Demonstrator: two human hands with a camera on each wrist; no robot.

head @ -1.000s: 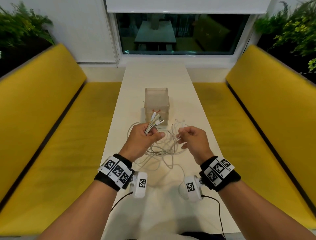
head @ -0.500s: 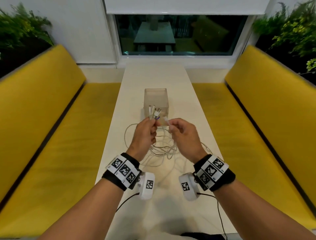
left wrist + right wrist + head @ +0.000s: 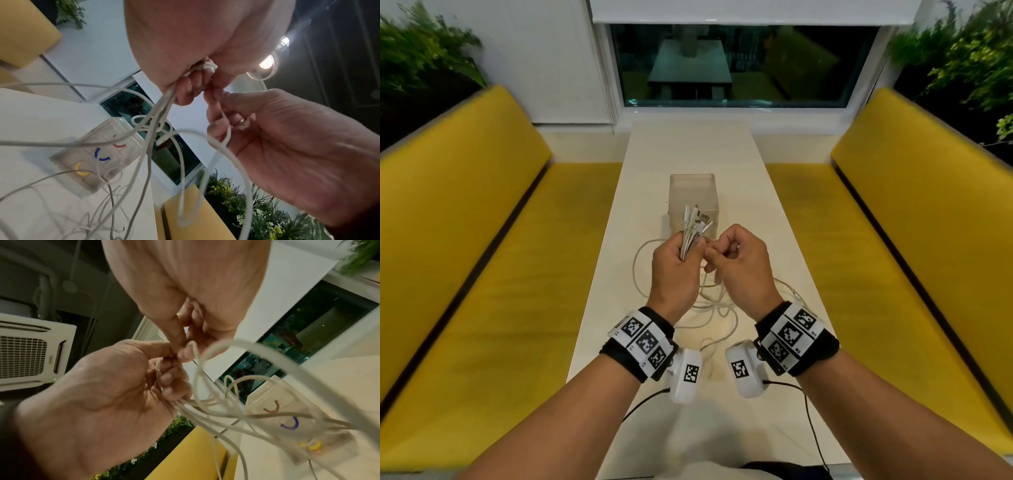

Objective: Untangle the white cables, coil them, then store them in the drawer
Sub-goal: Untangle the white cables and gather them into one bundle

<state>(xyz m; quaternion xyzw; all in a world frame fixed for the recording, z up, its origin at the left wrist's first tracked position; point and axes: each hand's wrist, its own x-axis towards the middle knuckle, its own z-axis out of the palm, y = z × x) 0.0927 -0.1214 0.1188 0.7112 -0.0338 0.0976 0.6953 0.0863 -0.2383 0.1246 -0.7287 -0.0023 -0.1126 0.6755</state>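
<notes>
Several white cables (image 3: 714,303) lie tangled on the white table (image 3: 695,150) and rise in loops to my hands. My left hand (image 3: 693,251) grips a bunch of cable ends, and their connectors (image 3: 697,219) stick up above the fist. My right hand (image 3: 717,255) is close against it and pinches one thin cable between thumb and forefinger. In the left wrist view the right hand (image 3: 218,112) holds that cable beside the left fingers (image 3: 185,91). A small translucent drawer unit (image 3: 692,192) stands just beyond the hands, its red, blue and yellow handles (image 3: 101,154) facing me, all drawers closed.
Yellow bench seats (image 3: 500,274) run along both sides of the narrow table. A window (image 3: 739,65) closes the far end, with plants (image 3: 969,58) in the corners. Black wrist-camera leads (image 3: 810,421) trail over the table's near edge.
My right hand has moved left up to the left hand. Both hands have lifted, and the connector bunch now stands more upright in front of the drawer unit.
</notes>
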